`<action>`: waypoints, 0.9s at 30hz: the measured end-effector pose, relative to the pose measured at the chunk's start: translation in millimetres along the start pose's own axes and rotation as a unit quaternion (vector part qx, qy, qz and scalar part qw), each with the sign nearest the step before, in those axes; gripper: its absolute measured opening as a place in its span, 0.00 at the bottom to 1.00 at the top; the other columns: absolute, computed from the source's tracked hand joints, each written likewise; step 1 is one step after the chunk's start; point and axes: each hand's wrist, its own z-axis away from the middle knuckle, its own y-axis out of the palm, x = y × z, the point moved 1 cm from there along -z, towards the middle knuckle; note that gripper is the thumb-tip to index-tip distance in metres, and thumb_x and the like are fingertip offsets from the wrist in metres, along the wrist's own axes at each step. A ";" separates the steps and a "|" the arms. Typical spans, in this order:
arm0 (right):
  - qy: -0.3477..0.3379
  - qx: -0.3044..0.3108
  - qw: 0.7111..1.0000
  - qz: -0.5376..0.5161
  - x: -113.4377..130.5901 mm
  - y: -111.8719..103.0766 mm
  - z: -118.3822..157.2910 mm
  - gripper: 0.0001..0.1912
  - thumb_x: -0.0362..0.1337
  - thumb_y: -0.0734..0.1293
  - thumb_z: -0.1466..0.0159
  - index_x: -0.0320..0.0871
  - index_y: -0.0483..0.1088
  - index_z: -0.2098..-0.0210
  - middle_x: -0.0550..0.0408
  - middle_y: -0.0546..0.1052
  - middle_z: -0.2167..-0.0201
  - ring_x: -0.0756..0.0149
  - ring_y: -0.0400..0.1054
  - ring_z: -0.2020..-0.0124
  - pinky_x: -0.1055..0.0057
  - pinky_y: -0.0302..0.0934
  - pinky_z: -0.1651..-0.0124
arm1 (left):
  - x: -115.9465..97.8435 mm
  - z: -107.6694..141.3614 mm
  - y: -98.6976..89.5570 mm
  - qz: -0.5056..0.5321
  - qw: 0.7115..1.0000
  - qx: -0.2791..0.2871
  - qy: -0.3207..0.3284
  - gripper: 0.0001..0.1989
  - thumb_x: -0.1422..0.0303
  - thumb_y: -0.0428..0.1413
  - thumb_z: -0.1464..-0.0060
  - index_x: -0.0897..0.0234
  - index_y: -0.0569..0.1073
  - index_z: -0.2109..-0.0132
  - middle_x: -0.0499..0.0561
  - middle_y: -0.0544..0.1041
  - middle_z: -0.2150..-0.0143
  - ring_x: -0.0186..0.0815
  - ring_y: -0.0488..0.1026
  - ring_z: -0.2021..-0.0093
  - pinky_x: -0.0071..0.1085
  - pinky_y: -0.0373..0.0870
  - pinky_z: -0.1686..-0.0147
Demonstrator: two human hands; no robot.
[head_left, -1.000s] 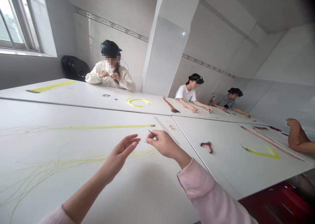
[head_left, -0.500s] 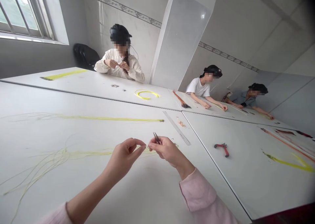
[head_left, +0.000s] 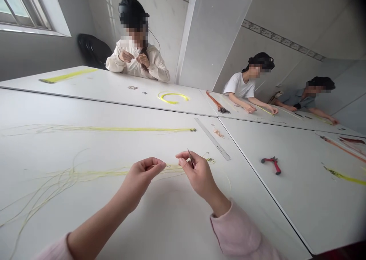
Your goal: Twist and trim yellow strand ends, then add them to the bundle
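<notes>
My left hand (head_left: 147, 178) pinches a small fish hook (head_left: 168, 166) between thumb and index finger, its bend sticking out toward the right. A short distance away, my right hand (head_left: 197, 172) is curled around small pointed scissors (head_left: 191, 158), with the blades pointing up past the index finger; their handles are hidden in the palm. Beneath both hands runs a loose bundle of thin yellow lines (head_left: 114, 173), fanning out at the left. Several hooks (head_left: 211, 160) lie at its right end, just beyond my right hand.
A second yellow line bundle (head_left: 128, 129) lies farther back, beside a clear ruler (head_left: 213, 140) and orange scraps (head_left: 219, 133). Red-handled pliers (head_left: 273, 164) rest at the right. Across the table, three people work near a yellow coil (head_left: 173, 98) and an orange bundle (head_left: 217, 101).
My hands have drawn apart, so the hook now shows at my left fingertips. The scissors have turned within my right hand. The whole view has shifted a little.
</notes>
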 end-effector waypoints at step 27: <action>-0.002 0.040 0.999 -0.020 -2.3 15.6 10.2 0.05 0.36 0.63 0.43 0.43 0.63 0.74 0.62 0.62 0.77 0.74 0.50 0.78 0.75 0.50 0.75 | 1.1 4.5 7.0 -0.070 0.996 0.005 0.056 0.17 0.49 0.55 0.51 0.59 0.72 0.68 0.46 0.70 0.69 0.33 0.61 0.68 0.29 0.56 0.69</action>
